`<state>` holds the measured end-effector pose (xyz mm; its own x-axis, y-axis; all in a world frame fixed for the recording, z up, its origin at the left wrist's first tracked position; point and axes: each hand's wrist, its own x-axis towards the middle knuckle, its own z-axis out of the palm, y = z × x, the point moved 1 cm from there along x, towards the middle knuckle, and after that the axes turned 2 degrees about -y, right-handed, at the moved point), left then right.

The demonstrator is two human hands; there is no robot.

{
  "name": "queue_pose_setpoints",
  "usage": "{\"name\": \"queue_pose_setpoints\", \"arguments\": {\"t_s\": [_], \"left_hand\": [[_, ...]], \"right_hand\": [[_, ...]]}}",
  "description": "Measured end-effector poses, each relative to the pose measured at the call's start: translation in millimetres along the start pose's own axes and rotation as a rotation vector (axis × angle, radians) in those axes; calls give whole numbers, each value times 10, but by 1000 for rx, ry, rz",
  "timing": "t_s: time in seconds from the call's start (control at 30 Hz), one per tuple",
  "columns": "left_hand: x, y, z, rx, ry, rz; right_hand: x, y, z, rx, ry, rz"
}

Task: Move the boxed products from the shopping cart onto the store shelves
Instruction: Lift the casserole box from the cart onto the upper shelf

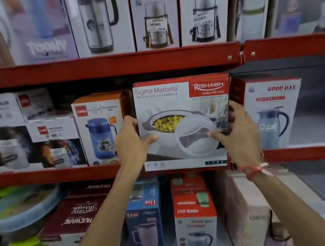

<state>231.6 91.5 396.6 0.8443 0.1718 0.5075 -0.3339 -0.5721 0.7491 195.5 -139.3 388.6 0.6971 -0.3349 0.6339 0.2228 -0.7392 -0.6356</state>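
Two bare arms reach up from the bottom of the view. The right wrist wears a red and white thread band (256, 169). The left hand (131, 139) is curled around the left edge of a big white and red cardboard casserole box (184, 124), with its thumb lying flat on the front. The right hand (238, 133) grips the right edge the same way, thumb on the front and fingers bent around the side. The box stands up straight at the front lip of the red metal middle shelf (61, 174). It sits between an orange-topped white box with a blue flask picture (98, 129) on the left and a white box with a blue jug picture (274, 114) on the right. Farther up, tall white flask boxes (154, 14) stand in a row on the top shelf.
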Motion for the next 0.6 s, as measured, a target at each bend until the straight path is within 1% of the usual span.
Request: {"name": "queue_pose_setpoints", "arguments": {"t_s": [0.17,0.27,0.37,0.47,0.5,0.57,0.6], "left_hand": [[395,-191,376,45,9,46],[493,-314,536,41,1,33],[554,-487,654,56,-29,10],[562,-608,677,70,-56,33],[535,-639,659,54,-53,45],[402,-733,593,4,-25,92],[293,-794,542,-20,3,123]], "right_hand": [[329,157,404,-19,-1,-4],[377,287,606,-8,0,31],[385,377,703,-50,-19,27],[311,379,761,-85,-39,58],[265,341,772,-87,-9,42],[82,221,797,-79,103,-11],[-106,135,800,-51,118,-19]]}}
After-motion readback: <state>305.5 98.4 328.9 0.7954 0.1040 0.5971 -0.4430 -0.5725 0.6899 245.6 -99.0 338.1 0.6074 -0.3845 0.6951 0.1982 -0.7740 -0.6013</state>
